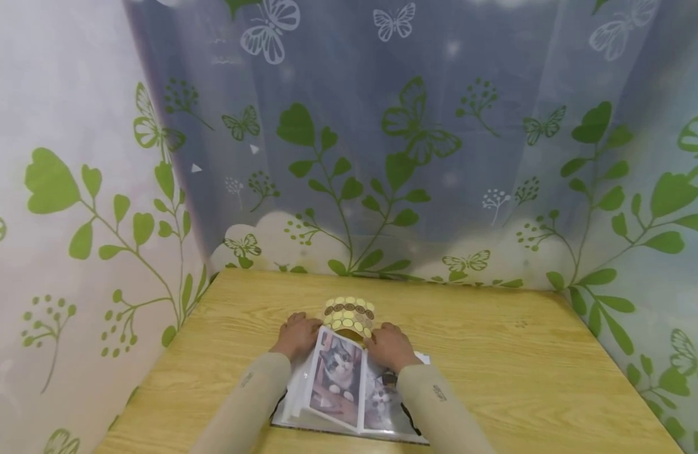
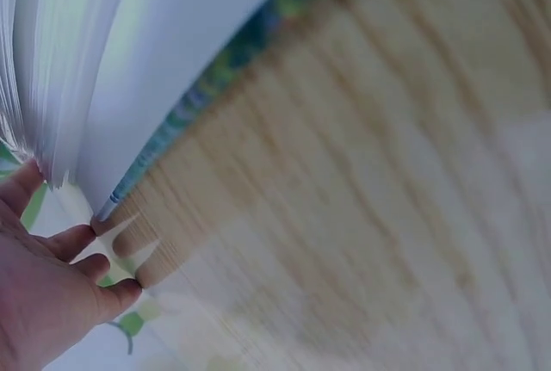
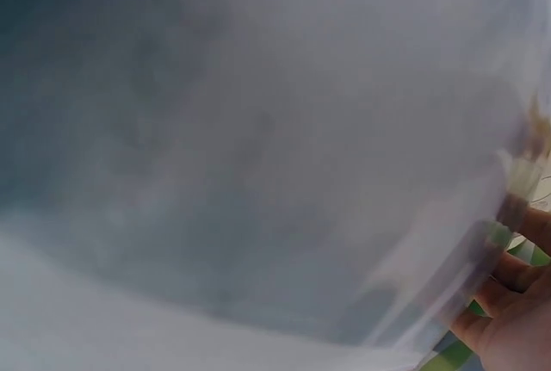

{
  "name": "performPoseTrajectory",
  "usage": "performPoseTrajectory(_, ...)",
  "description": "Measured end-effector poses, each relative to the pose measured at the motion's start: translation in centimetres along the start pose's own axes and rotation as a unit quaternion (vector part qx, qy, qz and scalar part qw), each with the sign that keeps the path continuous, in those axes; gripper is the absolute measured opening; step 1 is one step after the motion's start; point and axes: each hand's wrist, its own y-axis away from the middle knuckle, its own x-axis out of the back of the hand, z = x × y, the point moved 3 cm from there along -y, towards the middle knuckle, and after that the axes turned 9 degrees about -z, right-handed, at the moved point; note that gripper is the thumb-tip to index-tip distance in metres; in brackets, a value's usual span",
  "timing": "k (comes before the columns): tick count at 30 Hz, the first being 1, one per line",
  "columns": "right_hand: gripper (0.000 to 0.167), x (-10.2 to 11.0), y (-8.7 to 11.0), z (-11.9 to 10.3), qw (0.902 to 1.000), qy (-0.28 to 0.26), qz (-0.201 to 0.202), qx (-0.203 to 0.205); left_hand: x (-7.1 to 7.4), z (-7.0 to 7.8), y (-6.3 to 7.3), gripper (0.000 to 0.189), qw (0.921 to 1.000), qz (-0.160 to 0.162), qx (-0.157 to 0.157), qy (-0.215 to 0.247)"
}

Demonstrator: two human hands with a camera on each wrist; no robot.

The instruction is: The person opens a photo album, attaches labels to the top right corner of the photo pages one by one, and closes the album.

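Note:
An open photo album with clear sleeves lies near the table's front. Its raised left-hand pages show a cat photo; glare covers part of the right side. My left hand holds the album's far left corner; in the left wrist view its thumb meets the page edges and other fingertips the cover. My right hand rests at the far edge of the right side. Its spread fingertips touch a glossy sleeve in the right wrist view. Just beyond the album lies a sheet of round stickers.
A wood-grain table extends on both sides of the album. Behind it hangs a curtain printed with leaves and butterflies, and similar cloth closes in the left and right sides.

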Motion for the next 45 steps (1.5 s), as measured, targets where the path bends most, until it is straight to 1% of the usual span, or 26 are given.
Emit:
performPoseTrajectory(6, 0.038, 0.44, 0.27, -0.19, 1.0000, -0.004, 0.000, -0.005, 0.32, 0.12, 0.02, 0.040, 1.0000, 0.003, -0.007, 0.000)
performPoseTrajectory(12, 0.037, 0.59, 0.40, -0.26, 0.9999, -0.012, 0.003, -0.005, 0.62, 0.21, 0.05, 0.038, 0.9996, 0.019, -0.019, -0.002)
performPoseTrajectory(18, 0.037, 0.43, 0.38, -0.25, 1.0000, -0.006, 0.006, 0.000, 0.57, 0.30, -0.17, 0.032, 0.9982, 0.043, -0.040, -0.011)
performPoseTrajectory(22, 0.038, 0.28, 0.27, -0.14, 1.0000, 0.000, 0.006, -0.001, 0.41, 0.42, -0.45, 0.032, 0.9966, 0.055, -0.058, -0.017)
performPoseTrajectory(28, 0.034, 0.26, 0.18, -0.05, 0.9997, -0.003, 0.022, -0.006, 0.26, 0.58, -0.65, 0.028, 0.9940, 0.069, -0.083, -0.020)
performPoseTrajectory(34, 0.032, 0.36, 0.30, -0.07, 0.9995, -0.001, 0.031, -0.005, 0.28, 0.55, -0.69, 0.023, 0.9932, 0.079, -0.082, -0.024)
performPoseTrajectory(37, 0.030, 0.31, 0.25, 0.05, 0.9994, -0.002, 0.033, -0.008, 0.40, 0.43, -0.75, 0.030, 0.9944, 0.081, -0.062, -0.028)
performPoseTrajectory(39, 0.029, 0.24, 0.22, 0.20, 0.9993, -0.006, 0.034, -0.017, 0.48, 0.33, -0.75, 0.037, 0.9963, 0.073, -0.035, -0.029)
performPoseTrajectory(42, 0.030, 0.10, 0.19, 0.42, 0.9989, -0.009, 0.029, -0.035, 0.51, 0.27, -0.64, 0.046, 0.9987, 0.039, 0.018, -0.025)
performPoseTrajectory(44, 0.033, 0.09, 0.24, 0.43, 0.9987, -0.013, 0.023, -0.044, 0.53, 0.42, -0.53, 0.048, 0.9987, 0.012, 0.041, -0.029)
performPoseTrajectory(45, 0.033, 0.11, 0.28, 0.40, 0.9987, -0.013, 0.019, -0.045, 0.53, 0.54, -0.48, 0.047, 0.9985, -0.002, 0.046, -0.030)
